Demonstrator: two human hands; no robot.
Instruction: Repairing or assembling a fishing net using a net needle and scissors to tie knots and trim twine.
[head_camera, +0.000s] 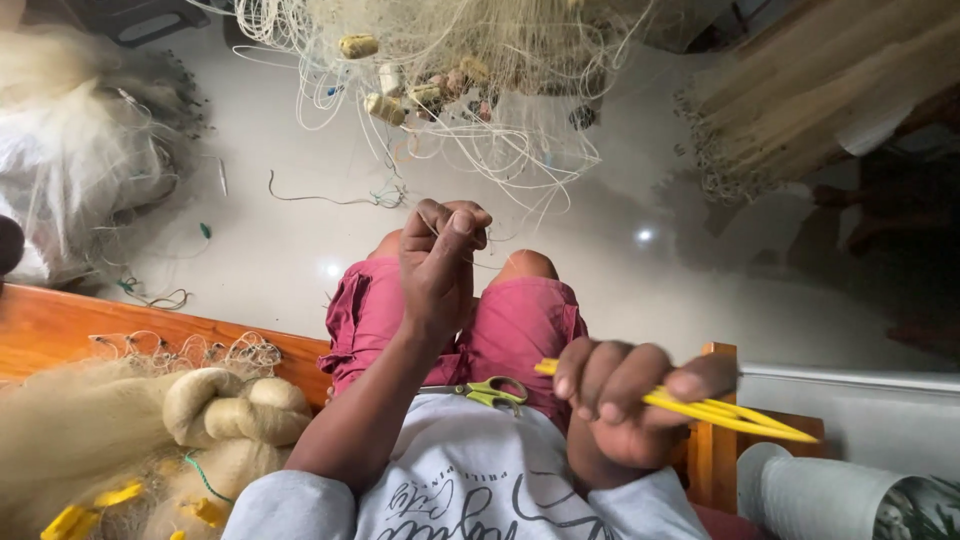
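My left hand (440, 262) is raised above my knees, fingers pinched shut on thin pale strands of a fishing net (450, 60) that hangs in front of me with several small floats tied in it. My right hand (625, 400) is lower, near my lap, closed around a long yellow netting needle (720, 408) that points out to the right. A pair of scissors with green-yellow handles (487, 391) lies on my lap between the two arms.
A bundled cream net with yellow pieces (150, 430) lies on the wooden bench (60, 325) at my left. More heaped net (80, 150) sits on the glossy pale floor (290, 250). Loose cord scraps (340, 198) lie on the floor. A wooden post (715, 450) stands at my right.
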